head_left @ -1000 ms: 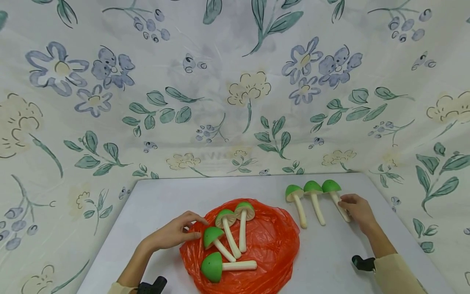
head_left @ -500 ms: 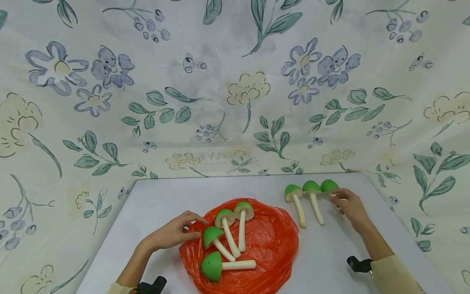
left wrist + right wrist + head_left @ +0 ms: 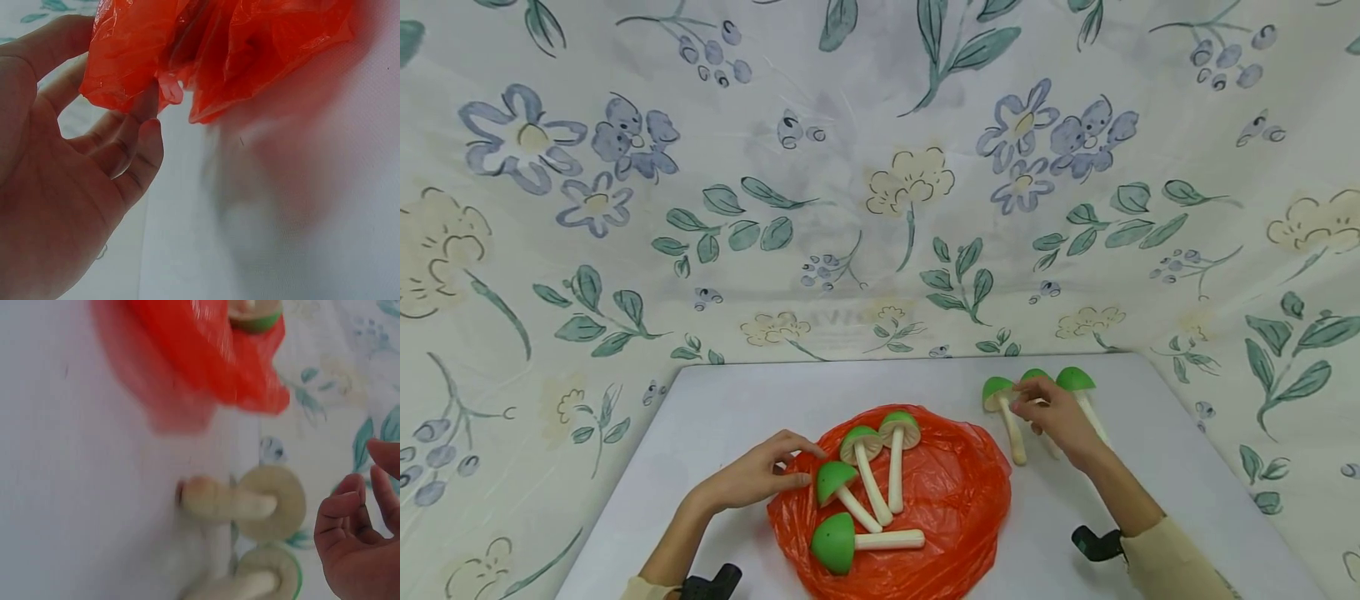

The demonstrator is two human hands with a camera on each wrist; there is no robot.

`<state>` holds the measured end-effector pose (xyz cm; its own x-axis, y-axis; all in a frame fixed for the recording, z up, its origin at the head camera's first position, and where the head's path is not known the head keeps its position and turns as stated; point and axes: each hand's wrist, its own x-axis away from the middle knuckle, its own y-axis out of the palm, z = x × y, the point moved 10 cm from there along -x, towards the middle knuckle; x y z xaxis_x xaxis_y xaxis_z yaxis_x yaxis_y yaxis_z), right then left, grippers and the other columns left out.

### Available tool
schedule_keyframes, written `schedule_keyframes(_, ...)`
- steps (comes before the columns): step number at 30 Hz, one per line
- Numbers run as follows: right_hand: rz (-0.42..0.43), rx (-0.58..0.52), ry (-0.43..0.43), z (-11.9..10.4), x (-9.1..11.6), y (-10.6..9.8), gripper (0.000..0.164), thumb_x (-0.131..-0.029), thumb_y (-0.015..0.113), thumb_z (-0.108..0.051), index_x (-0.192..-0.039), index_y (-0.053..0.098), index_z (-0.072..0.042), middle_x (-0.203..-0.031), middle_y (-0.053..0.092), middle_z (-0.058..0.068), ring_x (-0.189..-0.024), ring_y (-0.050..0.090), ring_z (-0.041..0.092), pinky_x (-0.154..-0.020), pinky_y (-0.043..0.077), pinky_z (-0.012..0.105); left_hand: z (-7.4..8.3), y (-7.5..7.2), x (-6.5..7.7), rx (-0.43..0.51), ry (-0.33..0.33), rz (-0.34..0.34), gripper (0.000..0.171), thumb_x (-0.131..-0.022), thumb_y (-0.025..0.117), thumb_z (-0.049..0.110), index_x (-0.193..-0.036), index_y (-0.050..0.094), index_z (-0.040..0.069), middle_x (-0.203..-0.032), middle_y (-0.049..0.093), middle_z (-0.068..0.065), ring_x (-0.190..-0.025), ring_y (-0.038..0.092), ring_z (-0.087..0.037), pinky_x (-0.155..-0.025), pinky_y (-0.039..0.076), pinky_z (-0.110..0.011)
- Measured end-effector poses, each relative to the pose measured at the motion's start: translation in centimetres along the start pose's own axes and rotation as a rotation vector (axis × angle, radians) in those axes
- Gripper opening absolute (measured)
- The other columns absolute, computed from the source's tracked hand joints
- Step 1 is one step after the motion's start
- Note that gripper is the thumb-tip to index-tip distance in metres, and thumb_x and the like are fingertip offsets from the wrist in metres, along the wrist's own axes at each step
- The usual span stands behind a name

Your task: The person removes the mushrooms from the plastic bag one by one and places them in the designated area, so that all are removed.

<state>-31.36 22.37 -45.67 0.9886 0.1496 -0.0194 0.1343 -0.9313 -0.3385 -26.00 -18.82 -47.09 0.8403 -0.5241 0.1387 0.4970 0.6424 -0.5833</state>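
A red plastic bag (image 3: 958,500) lies spread on the table, with several toy mushrooms with green caps on it, one of them (image 3: 833,543) lying sideways. My left hand (image 3: 756,475) holds the bag's left edge; in the left wrist view its fingers reach behind the red plastic (image 3: 131,56). Three more mushrooms stand in a row at the back right: left (image 3: 1012,429), middle (image 3: 1034,374) and right (image 3: 1077,379). Over the middle one hovers my right hand (image 3: 1060,421), hiding part of its stem. Its fingers are loosely bent with nothing between them, as the right wrist view also shows.
The white tabletop (image 3: 760,392) runs back to a flower-patterned cloth (image 3: 850,250), which hangs behind and at the sides. A black device (image 3: 1097,543) is worn on the right wrist and another (image 3: 711,582) on the left.
My right hand has left the stem of the right mushroom and moved left over the middle one. The right mushroom stays in place. My left hand and the bag have not moved.
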Motion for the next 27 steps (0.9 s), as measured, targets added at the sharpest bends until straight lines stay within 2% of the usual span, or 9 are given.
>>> schedule_keyframes(4, -0.091, -0.015, -0.014, -1.1, 0.0, 3.1, 0.039, -0.095, 0.070, -0.022, -0.126, 0.059, -0.003, -0.110, 0.059, 0.016, -0.094, 0.057, 0.042, -0.065, 0.052, 0.033, 0.0, 0.0, 0.0, -0.004, -0.004, 0.002, 0.029, -0.096, 0.069, 0.023, -0.124, 0.067, 0.021, -0.129, 0.053, -0.009, -0.112, 0.052, -0.030, -0.091, 0.051, -0.047)
schedule_keyframes(8, -0.201, -0.005, -0.008, -2.2, 0.1, 6.2, 0.035, -0.094, 0.071, -0.022, -0.125, 0.060, -0.010, -0.110, 0.062, 0.014, -0.098, 0.061, 0.040, -0.071, 0.056, 0.039, 0.0, 0.0, 0.1, -0.005, -0.010, 0.005, 0.029, -0.096, 0.069, 0.023, -0.124, 0.067, 0.021, -0.129, 0.053, -0.009, -0.112, 0.052, -0.030, -0.091, 0.051, -0.046)
schedule_keyframes(11, -0.295, 0.016, -0.005, -2.8, 0.3, 8.4, 0.037, -0.094, 0.070, -0.023, -0.126, 0.060, -0.009, -0.111, 0.062, 0.012, -0.100, 0.062, 0.035, -0.079, 0.056, 0.043, 0.0, -0.1, 0.1, -0.006, -0.015, 0.008, 0.029, -0.096, 0.069, 0.023, -0.125, 0.067, 0.021, -0.129, 0.053, -0.009, -0.112, 0.052, -0.029, -0.091, 0.051, -0.046)
schedule_keyframes(14, -0.382, 0.034, 0.009, -3.2, 0.5, 10.4, 0.040, -0.094, 0.070, -0.025, -0.128, 0.060, -0.007, -0.112, 0.063, 0.011, -0.100, 0.061, 0.030, -0.081, 0.054, 0.044, 0.0, -0.1, 0.1, -0.006, -0.012, 0.007, 0.029, -0.096, 0.069, 0.024, -0.125, 0.067, 0.021, -0.129, 0.053, -0.009, -0.113, 0.052, -0.030, -0.091, 0.050, -0.047)
schedule_keyframes(20, -0.498, 0.060, 0.044, -3.4, 0.6, 13.4, 0.041, -0.094, 0.070, -0.026, -0.130, 0.061, -0.008, -0.120, 0.064, 0.012, -0.106, 0.061, 0.027, -0.088, 0.054, 0.049, 0.1, 0.1, 0.1, -0.012, 0.016, -0.005, 0.028, -0.096, 0.069, 0.025, -0.125, 0.067, 0.022, -0.129, 0.053, -0.009, -0.119, 0.050, -0.031, -0.093, 0.047, -0.049)
schedule_keyframes(23, -0.555, 0.047, 0.065, -3.1, 0.7, 14.8, 0.043, -0.095, 0.069, -0.026, -0.135, 0.061, -0.011, -0.120, 0.065, 0.012, -0.105, 0.063, 0.030, -0.086, 0.055, 0.049, 0.1, 0.1, 0.1, -0.015, 0.017, -0.007, 0.028, -0.096, 0.068, 0.025, -0.124, 0.067, 0.022, -0.129, 0.053, -0.008, -0.119, 0.050, -0.031, -0.093, 0.047, -0.048)
schedule_keyframes(27, -0.616, 0.051, 0.098, -2.6, 0.9, 16.3, 0.044, -0.096, 0.068, -0.027, -0.137, 0.060, -0.016, -0.118, 0.066, 0.009, -0.095, 0.066, 0.027, -0.077, 0.056, 0.043, 0.0, 0.1, 0.0, -0.016, 0.015, -0.006, 0.028, -0.096, 0.069, 0.025, -0.124, 0.067, 0.022, -0.129, 0.053, -0.009, -0.120, 0.050, -0.032, -0.093, 0.046, -0.046)
